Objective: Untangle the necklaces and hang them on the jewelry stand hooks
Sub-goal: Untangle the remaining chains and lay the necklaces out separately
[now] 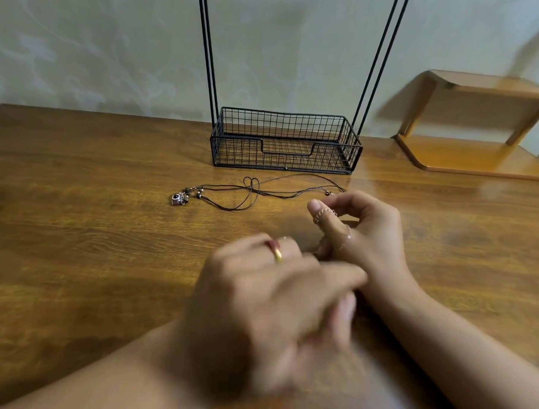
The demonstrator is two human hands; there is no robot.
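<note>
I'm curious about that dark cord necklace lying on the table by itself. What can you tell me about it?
The cord necklace is a thin dark brown cord, lying slack and flat on the wooden table, in front of the black wire basket of the stand. Its strands cross and loop over each other near the middle. At its left end sits a small reddish camera-shaped pendant with a few small beads above it. Its right end runs toward the right hand; whether they touch is unclear.

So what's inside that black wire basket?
Nothing shows inside the black wire basket: only its wire mesh floor and the brown wooden table seen through it. The front wall's wires hide only thin strips.
</note>
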